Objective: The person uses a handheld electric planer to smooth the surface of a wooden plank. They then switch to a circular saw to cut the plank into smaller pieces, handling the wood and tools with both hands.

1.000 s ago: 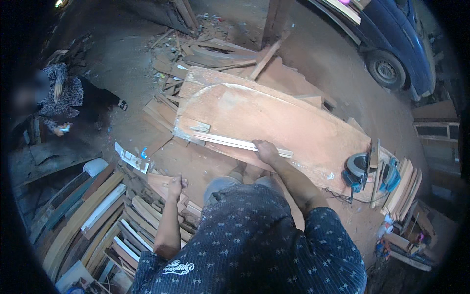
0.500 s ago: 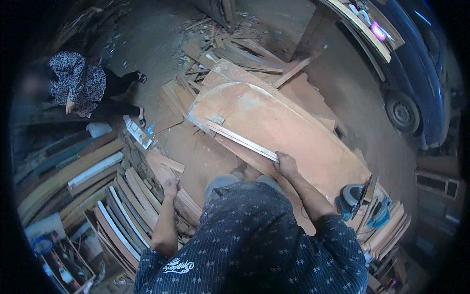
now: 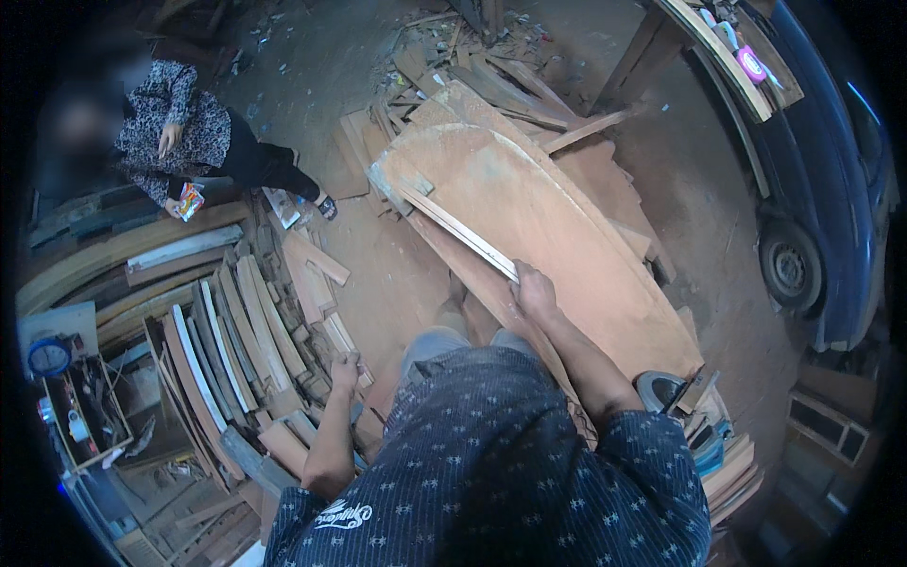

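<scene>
My right hand (image 3: 535, 289) is closed around the near end of narrow pale wood strips (image 3: 461, 231). They lie side by side along the near-left edge of a large curved wooden board (image 3: 557, 241). A small wood block (image 3: 416, 182) rests by their far end. On the left, my left hand (image 3: 347, 369) hangs low with its fingers curled, beside a short pale wood piece (image 3: 337, 333). Whatever its fingers may hold is hidden from this angle.
Stacked curved planks (image 3: 222, 350) fill the left. A circular saw (image 3: 661, 389) stands by the board's near-right end. Scrap wood (image 3: 510, 90) lies beyond, and a blue car (image 3: 822, 246) is parked right. A person (image 3: 184, 118) holding a colourful packet (image 3: 190, 201) stands far left.
My right hand has shifted slightly left and up with the strip ends. My left hand has come lower, away from the flat wood pieces. The other person has come closer, a packet now visible.
</scene>
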### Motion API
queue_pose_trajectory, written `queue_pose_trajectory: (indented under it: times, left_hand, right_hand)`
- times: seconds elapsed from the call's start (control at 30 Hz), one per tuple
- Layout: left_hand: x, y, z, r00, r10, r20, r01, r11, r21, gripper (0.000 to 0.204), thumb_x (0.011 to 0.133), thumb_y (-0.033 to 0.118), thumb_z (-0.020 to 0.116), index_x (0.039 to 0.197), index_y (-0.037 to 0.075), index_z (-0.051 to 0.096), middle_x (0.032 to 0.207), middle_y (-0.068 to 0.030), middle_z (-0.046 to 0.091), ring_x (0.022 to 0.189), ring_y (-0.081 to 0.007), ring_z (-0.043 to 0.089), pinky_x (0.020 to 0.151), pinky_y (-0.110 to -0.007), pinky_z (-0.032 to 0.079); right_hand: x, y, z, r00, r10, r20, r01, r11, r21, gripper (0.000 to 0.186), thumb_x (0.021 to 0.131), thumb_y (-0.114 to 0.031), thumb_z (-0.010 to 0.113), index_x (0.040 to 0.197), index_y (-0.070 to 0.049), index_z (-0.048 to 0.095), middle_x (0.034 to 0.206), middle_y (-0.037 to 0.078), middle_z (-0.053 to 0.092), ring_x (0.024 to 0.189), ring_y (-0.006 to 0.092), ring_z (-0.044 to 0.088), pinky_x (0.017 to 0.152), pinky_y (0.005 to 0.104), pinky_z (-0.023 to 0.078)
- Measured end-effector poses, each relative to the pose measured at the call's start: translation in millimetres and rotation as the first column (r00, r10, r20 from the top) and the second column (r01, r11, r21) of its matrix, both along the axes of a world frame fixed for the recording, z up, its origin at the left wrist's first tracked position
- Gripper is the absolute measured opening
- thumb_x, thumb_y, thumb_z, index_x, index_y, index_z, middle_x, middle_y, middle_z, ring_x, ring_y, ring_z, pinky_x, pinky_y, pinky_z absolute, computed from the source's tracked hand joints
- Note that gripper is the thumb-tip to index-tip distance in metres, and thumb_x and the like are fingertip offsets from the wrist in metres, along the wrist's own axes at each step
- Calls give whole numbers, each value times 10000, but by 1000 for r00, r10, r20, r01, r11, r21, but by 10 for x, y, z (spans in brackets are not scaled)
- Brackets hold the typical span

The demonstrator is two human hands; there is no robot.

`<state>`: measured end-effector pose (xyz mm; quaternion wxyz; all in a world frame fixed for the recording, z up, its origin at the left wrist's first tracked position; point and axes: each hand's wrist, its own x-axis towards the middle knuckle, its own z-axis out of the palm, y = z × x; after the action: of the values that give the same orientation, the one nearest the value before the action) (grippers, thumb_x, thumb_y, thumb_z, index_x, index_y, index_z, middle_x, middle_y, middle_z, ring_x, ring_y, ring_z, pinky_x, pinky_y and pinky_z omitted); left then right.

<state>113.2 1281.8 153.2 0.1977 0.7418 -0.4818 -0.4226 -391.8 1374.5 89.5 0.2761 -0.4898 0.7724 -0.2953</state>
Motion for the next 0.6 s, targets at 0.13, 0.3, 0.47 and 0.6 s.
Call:
queue_pose_trajectory:
  times: [0.13,0.3,0.47,0.6]
  left_hand:
    - [-41,388,5,1000,-2,-17,3,999,35,331,1048,307,634,961,-9,685,790,-76,675,641,-163,673,602,-297,578]
    - [-402,717,313,991,-34,-131,53,988,144,367,1075,302,591,1133,-48,685,993,-117,729,821,-167,710,782,-314,592]
    - [-1642,1201,1642,829,-498,-253,517,856,8,487,1073,377,570,1347,-20,639,1368,-139,666,1273,-243,620,1146,-397,428]
    - [-2095,1645,2571,346,-804,-484,810,516,-278,669,1039,568,522,1437,36,600,1561,-176,513,1486,-351,423,1228,-512,302]
  right_hand:
    - [73,31,456,997,29,77,-12,975,-220,358,933,-186,642,1254,-28,644,1130,264,692,1059,446,669,903,537,536]
    - [20,808,2121,625,632,459,-425,768,-479,488,993,-400,669,1343,-61,643,1258,208,700,1159,343,682,992,460,525]
    - [-4,1571,1556,636,606,479,-644,758,-103,541,1054,-508,538,1331,-61,665,1334,201,669,1275,335,619,1075,448,479]
    - [-242,1627,1844,510,585,631,-722,690,-56,542,1065,-481,527,1455,-108,585,1548,206,499,1469,345,434,1218,471,335]
